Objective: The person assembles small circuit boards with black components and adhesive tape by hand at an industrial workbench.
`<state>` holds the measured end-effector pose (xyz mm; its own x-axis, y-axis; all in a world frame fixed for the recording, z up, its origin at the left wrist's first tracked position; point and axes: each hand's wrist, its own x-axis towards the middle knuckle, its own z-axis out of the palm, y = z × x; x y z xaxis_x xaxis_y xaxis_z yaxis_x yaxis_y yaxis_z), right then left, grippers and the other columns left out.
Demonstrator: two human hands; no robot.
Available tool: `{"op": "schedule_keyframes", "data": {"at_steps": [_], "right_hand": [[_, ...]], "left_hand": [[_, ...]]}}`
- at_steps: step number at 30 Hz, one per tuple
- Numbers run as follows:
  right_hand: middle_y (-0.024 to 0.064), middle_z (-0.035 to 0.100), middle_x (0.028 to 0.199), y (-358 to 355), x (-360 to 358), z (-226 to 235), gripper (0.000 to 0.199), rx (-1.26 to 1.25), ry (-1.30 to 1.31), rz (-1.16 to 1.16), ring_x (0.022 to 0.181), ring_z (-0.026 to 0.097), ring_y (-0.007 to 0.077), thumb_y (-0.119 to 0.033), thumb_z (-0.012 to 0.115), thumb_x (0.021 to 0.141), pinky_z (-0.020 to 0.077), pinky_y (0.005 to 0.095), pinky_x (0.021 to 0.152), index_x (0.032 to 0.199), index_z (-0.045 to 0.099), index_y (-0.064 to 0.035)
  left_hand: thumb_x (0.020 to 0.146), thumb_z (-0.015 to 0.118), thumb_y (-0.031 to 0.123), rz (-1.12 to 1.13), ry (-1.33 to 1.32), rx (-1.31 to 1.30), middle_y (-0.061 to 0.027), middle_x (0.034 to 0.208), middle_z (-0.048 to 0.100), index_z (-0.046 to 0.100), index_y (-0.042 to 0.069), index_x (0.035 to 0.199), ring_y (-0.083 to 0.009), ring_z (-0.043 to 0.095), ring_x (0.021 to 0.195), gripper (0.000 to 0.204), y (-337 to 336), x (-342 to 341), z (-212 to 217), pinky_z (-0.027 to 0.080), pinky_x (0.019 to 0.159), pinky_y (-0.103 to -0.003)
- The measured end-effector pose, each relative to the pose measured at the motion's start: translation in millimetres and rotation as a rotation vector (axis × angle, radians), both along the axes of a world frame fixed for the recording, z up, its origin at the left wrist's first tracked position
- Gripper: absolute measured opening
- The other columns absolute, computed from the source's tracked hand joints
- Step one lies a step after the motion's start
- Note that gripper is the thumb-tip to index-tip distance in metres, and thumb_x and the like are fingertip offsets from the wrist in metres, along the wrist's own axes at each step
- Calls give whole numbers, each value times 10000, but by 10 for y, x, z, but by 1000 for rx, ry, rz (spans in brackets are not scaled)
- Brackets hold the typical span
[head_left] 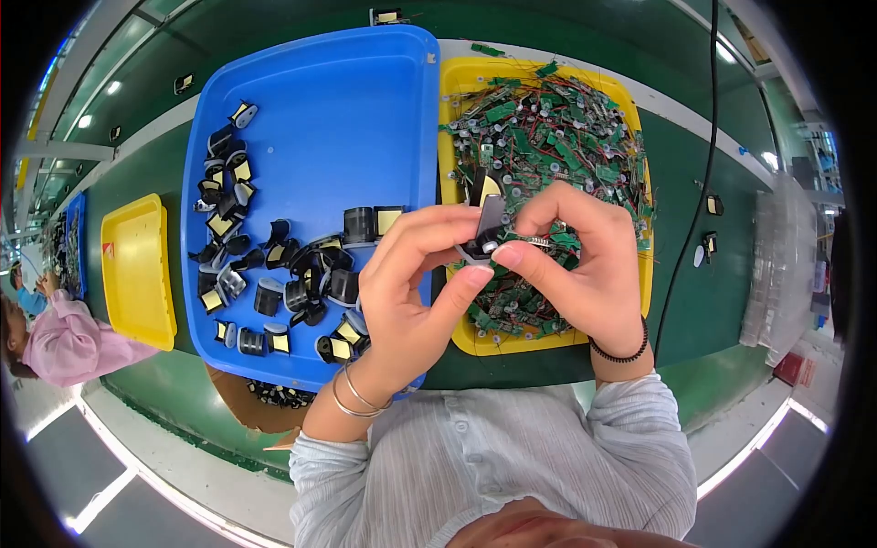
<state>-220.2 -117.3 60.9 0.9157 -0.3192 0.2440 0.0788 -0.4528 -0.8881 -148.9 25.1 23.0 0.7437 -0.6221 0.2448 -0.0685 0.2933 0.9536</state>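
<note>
Over the near edge of the yellow tray, my left hand (411,274) grips a black plastic housing (491,217) with a pale yellow pad, tilted upward. My right hand (580,269) is closed, thumb and forefinger pinching a small green circuit board (541,242) with a coil spring, right at the housing's open side. A small whitish round part shows by the thumb tip. How far the board sits inside the housing is hidden by my fingers. Several similar black housings (358,226) lie in the blue tray (301,55) on the left.
A yellow tray (644,274) heaped with green circuit boards and red wires stands on the right. A black cable (699,201) crosses the green bench beside it. Another yellow tray (137,265) and a co-worker's pink sleeve (87,338) are far left. Below the bench sits a cardboard box (242,402).
</note>
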Motion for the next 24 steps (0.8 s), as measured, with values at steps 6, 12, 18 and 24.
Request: {"op": "schedule_keyframes", "data": {"at_steps": [6,12,18,24], "right_hand": [[52,501,598,9,-3,13,178,22,14,20,525,475,154,-82,665,684,379,250,491,686,500,-12],[48,461,572,-1,5,-18,176,105,-8,69,504,424,150,-71,648,694,347,251,473,669,485,-9],[56,460,566,19,3,-9,183,21,1,29,500,433,166,-69,652,677,349,260,469,660,479,-14],[60,475,574,67,21,-33,170,-34,-59,-20,507,461,180,-58,654,661,361,263,471,661,490,-15]], "left_hand": [[711,651,33,95,-266,43,-153,991,568,566,-30,929,-285,549,965,242,-21,33,-19,457,808,-351],[687,663,31,142,-349,39,-155,964,582,576,-25,901,-315,554,952,238,-33,31,-5,445,824,-368],[678,660,20,173,-443,68,-140,959,586,584,-14,902,-307,555,935,240,-29,37,-7,449,815,-369],[645,669,12,229,-521,140,-104,931,602,605,2,875,-292,561,894,239,-1,22,38,454,792,-354]]}}
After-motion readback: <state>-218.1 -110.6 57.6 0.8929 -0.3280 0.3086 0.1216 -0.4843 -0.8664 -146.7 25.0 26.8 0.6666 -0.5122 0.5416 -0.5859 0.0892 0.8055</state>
